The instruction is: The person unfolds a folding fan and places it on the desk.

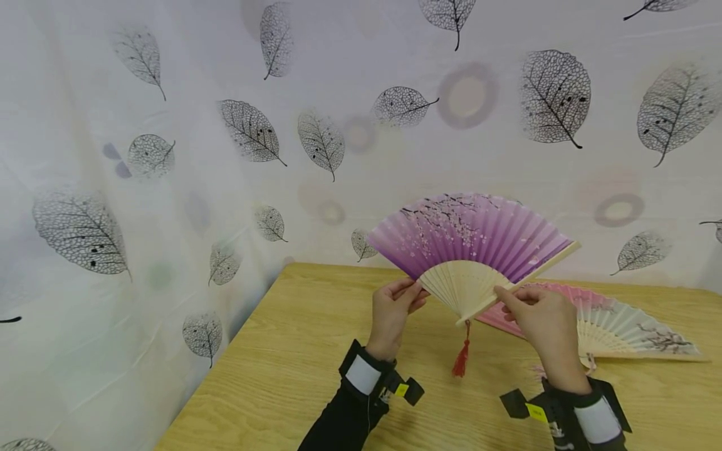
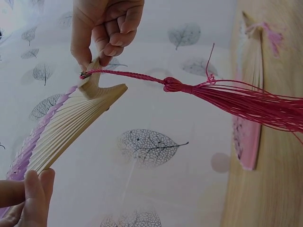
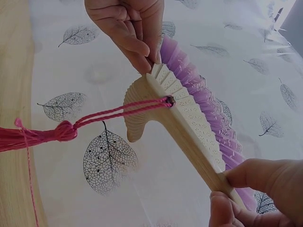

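Observation:
A purple folding fan (image 1: 470, 232) with a blossom-branch print is spread wide above the table, its pale slatted ribs (image 1: 465, 282) converging at the bottom. My left hand (image 1: 390, 319) pinches its left outer edge between thumb and fingers. On the other side, my right hand (image 1: 546, 326) pinches the thick right guard stick (image 3: 194, 146). From the pivot hangs a red tassel (image 1: 461, 360), its cord (image 2: 128, 74) looped through the end of the sticks. Behind the right hand, a second open fan (image 1: 606, 300), pink and whitish with a branch print, lies on the table, partly covered.
The wooden table (image 1: 271, 351) ends at a pale curtain (image 1: 350, 56) with dark leaf prints, which also runs along the left side. Black bands with small camera mounts (image 1: 403, 388) circle both wrists. A pink tassel (image 2: 272, 38) hangs from the second fan.

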`<state>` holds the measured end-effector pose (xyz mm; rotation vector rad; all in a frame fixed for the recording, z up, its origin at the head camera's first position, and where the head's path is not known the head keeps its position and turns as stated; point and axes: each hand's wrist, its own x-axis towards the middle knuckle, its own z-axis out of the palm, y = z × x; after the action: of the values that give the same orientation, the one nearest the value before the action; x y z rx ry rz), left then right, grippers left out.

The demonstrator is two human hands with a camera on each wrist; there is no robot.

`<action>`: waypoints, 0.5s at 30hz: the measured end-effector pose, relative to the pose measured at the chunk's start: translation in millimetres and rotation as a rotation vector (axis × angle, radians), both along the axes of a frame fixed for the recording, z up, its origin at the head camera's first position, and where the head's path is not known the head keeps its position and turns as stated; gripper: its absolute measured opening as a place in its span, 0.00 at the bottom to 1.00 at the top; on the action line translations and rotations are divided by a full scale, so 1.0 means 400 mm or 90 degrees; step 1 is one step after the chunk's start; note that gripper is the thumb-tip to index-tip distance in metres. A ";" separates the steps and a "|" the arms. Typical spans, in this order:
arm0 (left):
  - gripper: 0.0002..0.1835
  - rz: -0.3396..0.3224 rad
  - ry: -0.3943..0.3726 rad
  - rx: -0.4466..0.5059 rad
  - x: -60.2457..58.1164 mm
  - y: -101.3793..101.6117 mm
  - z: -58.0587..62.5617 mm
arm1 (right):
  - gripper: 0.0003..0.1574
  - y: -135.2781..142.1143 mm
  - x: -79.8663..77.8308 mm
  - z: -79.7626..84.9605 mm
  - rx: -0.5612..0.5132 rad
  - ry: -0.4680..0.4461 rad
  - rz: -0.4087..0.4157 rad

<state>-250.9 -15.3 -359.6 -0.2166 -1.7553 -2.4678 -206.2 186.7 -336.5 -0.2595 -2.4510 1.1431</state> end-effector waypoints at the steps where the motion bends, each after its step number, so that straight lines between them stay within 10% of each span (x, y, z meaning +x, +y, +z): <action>1: 0.13 0.000 -0.001 0.001 0.000 0.000 0.000 | 0.33 0.000 0.001 -0.001 -0.002 0.001 0.000; 15: 0.15 0.022 0.031 0.016 -0.001 -0.002 -0.001 | 0.34 -0.007 0.008 -0.002 -0.024 0.005 -0.005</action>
<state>-251.1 -16.1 -359.8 -0.2396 -1.6933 -2.4380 -203.1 184.0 -337.2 -0.2746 -2.4223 1.1859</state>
